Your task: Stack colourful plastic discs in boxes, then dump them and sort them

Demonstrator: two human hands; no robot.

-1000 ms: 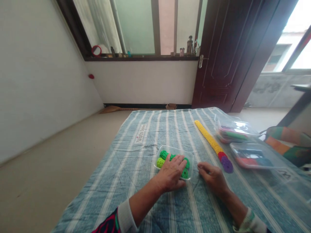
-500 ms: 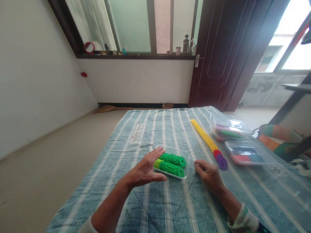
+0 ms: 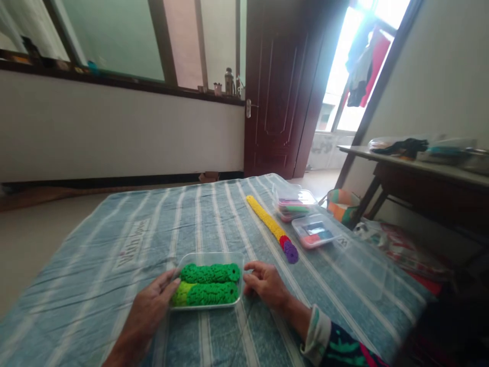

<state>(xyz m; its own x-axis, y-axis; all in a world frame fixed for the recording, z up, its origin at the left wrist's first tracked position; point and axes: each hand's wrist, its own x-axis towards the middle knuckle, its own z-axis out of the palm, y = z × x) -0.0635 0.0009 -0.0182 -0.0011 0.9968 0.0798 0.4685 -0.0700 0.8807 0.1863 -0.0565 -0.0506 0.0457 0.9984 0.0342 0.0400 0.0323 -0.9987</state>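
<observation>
A clear plastic box point(image 3: 214, 256) rests on the striped bed cover, with two rows of crocheted pieces inside. The back row point(image 3: 210, 273) is green; the front row point(image 3: 212, 294) is green with a yellow-green left end. My left hand point(image 3: 158, 295) grips the box's left end, thumb over the rim and fingers on the outside. At the opposite end, my right hand point(image 3: 267, 285) has its fingers curled against the right wall. Beyond it lies a long yellow crocheted row point(image 3: 265, 216) ending in red and purple pieces point(image 3: 291, 252).
Another clear box point(image 3: 315, 232) with red and blue contents sits at the right, before stacked boxes point(image 3: 294, 204). A transparent lid point(image 3: 362, 270) lies on the striped cover point(image 3: 153, 265). A cluttered table point(image 3: 420, 160) stands at the right, a dark red door point(image 3: 278, 92) behind.
My view has turned right and the box appears nearer. My left hand has gone from spread above the box to gripping its left end. My right hand has come against its right end.
</observation>
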